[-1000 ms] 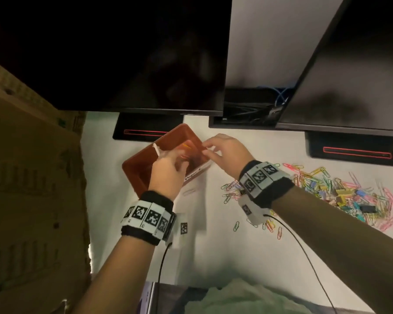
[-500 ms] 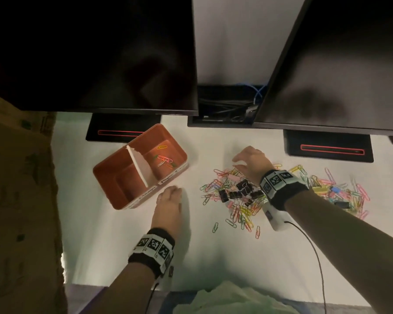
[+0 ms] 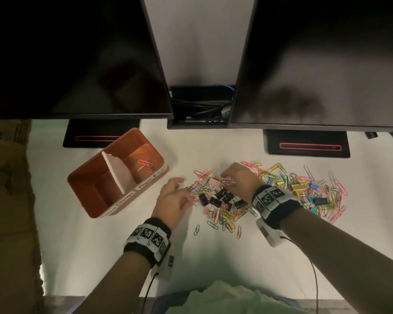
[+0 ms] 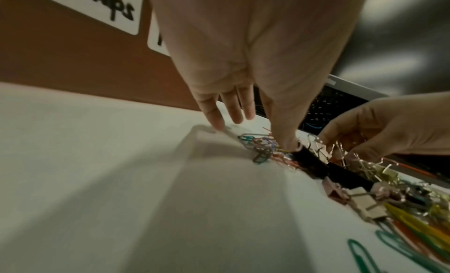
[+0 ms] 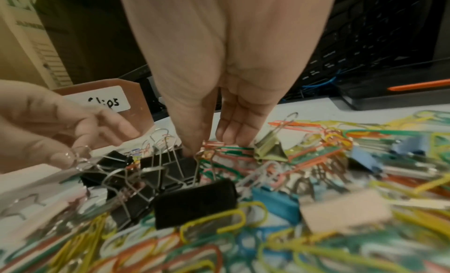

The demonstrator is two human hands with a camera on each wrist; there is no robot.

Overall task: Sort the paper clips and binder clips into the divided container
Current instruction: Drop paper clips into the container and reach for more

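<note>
We find both hands down in the clip pile on the white tabletop. The left hand sits at the pile's left edge; its thumb and a fingertip pinch the wire handle of a black binder clip, the other fingers extended. The right hand reaches into the middle of the pile, thumb and fingers pointed downward among black binder clips and coloured paper clips; we cannot tell whether it has hold of anything.

The container, orange with a white divider, stands left of the pile, near the left hand and apart from it. Its far compartment holds a few paper clips. We see no clips in the near compartment. Handwritten labels mark its front wall.

More clips spread rightward across the tabletop, among them yellow, blue and pink binder clips. Two dark monitors stand behind.
</note>
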